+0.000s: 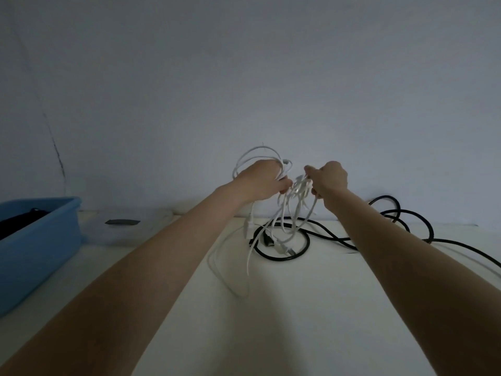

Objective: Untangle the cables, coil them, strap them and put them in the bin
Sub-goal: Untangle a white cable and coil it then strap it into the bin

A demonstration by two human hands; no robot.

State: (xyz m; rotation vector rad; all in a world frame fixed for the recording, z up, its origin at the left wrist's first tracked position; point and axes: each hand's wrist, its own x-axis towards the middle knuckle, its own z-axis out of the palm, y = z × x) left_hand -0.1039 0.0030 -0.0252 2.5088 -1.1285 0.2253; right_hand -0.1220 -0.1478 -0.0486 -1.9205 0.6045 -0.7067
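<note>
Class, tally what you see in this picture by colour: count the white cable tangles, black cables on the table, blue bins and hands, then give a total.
White cable tangle: 1 (strands too knotted to count)
Black cable: 1, as far as shows
Blue bin: 1
Hands: 2, left hand, right hand
Total: 5

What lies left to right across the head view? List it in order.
Blue bin → dark strap lying flat on the table → left hand, its grip on the white cable tangle → right hand, also gripping the tangle → black cable looping off to the right.
</note>
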